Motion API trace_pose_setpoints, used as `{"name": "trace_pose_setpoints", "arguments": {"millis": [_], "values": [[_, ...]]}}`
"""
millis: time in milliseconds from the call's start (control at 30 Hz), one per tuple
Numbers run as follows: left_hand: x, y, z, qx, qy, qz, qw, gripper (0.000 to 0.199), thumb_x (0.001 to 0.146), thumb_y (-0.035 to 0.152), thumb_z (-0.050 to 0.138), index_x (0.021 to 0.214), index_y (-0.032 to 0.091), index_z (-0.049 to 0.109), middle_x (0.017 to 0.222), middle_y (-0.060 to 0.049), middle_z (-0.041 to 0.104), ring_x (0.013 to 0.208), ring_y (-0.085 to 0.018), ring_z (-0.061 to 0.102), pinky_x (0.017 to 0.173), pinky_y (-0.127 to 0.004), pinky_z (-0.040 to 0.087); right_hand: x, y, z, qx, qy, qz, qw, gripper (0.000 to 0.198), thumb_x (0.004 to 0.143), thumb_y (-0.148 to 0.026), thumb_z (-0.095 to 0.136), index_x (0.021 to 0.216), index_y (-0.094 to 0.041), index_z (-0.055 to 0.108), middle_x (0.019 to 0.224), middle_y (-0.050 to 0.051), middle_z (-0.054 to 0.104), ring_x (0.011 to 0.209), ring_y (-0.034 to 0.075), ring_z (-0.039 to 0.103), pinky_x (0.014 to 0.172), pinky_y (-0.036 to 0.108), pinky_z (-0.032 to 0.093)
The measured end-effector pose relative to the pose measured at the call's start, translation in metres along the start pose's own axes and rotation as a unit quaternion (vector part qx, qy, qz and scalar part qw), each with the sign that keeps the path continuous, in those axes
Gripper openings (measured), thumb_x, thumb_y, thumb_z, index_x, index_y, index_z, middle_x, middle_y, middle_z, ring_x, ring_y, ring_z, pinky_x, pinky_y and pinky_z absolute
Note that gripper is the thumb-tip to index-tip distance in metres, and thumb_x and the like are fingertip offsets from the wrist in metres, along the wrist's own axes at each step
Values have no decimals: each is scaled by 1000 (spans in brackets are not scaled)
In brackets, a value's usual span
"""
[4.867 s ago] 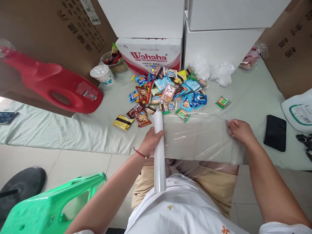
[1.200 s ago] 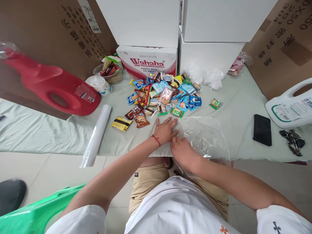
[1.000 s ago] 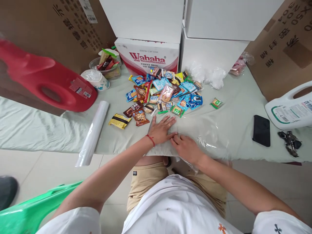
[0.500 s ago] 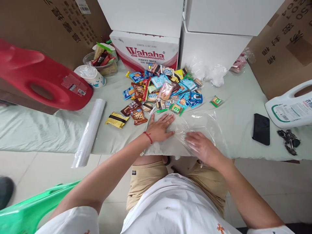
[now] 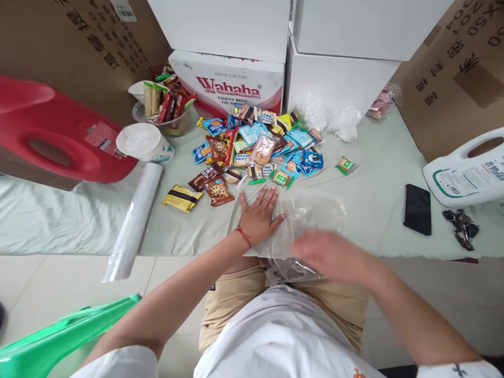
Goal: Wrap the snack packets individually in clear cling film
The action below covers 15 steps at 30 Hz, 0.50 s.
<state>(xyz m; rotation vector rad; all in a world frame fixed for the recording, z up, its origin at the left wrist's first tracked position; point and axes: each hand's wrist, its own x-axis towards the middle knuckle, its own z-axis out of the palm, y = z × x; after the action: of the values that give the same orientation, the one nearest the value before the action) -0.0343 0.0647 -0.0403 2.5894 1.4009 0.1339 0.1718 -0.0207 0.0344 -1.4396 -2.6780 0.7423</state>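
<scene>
My left hand (image 5: 258, 215) lies flat with fingers spread, pressing on the cloth and the left edge of a clear plastic bag (image 5: 315, 212). Part of that crumpled bag hangs over the table's front edge above my lap. Over the bag is my right hand (image 5: 325, 254), smeared by motion, so its fingers cannot be made out. Just beyond my left fingertips spreads a pile of wrapped snacks (image 5: 263, 149). A brown cookie packet (image 5: 218, 190) and a yellow packet (image 5: 182, 198) lie at its near left; a small green-edged packet (image 5: 345, 165) sits apart on the right.
On the left are a plastic film roll (image 5: 134, 220) overhanging the edge, a paper cup (image 5: 145, 143), a snack bowl (image 5: 173, 124) and a red jug (image 5: 63, 136). Rightward lie a phone (image 5: 418, 209), keys (image 5: 460, 229) and a white jug (image 5: 468, 173). Boxes (image 5: 232, 84) line the back.
My right hand has moved down toward the table's edge. The bag has shifted, with more of it hanging over my lap. My left hand stays flat; the whole view has shifted slightly.
</scene>
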Motion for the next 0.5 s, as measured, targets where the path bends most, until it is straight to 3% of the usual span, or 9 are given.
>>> {"name": "trace_pose_setpoints", "arguments": {"millis": [67,133,167,233,300,400,500], "values": [[-3,-2,2,2,1,10,1000,70,101,58,29,162,24,26,168,-11,27,156,-39,19,116,-80,-4,37,44,-36,-60,109,86,989,41,102,-20,42,137,-24,63,128,10,70,118,26,62,99,40,49],[-5,-4,1,4,-3,18,1000,70,101,58,29,162,24,27,167,-11,27,156,-38,19,117,-79,-1,80,90,-60,-122,178,111,970,52,97,-17,50,149,-15,50,147,17,56,138,32,45,110,46,41],[-5,-5,0,4,-4,22,1000,69,101,58,29,162,24,27,167,-10,27,156,-37,19,118,-78,0,99,112,-67,-144,176,113,967,61,93,-21,57,153,-13,45,154,19,49,144,34,37,113,50,37],[-6,-8,-1,3,-5,26,1000,69,102,58,28,162,25,27,167,-9,28,156,-36,20,119,-77,1,123,150,-72,-163,137,125,969,71,89,-29,66,154,-12,43,153,21,48,141,38,39,110,52,37],[-6,-10,-1,-1,-5,29,1000,71,101,61,29,162,26,27,167,-9,30,157,-36,19,119,-77,0,122,180,-71,-172,110,136,970,65,88,-33,66,148,-14,50,139,20,59,130,37,48,103,49,42],[-7,-13,1,-10,-6,34,999,83,95,72,35,162,24,28,166,-10,30,157,-40,16,118,-78,-3,91,215,-69,-190,113,162,962,52,89,-30,61,139,-15,60,117,17,68,117,35,54,98,46,45],[-8,-15,1,-24,-7,37,999,91,90,79,37,162,23,27,167,-11,29,156,-41,16,118,-78,-7,70,229,-73,-203,122,187,953,50,86,-31,62,133,-14,66,125,19,65,120,37,53,100,48,45]]}}
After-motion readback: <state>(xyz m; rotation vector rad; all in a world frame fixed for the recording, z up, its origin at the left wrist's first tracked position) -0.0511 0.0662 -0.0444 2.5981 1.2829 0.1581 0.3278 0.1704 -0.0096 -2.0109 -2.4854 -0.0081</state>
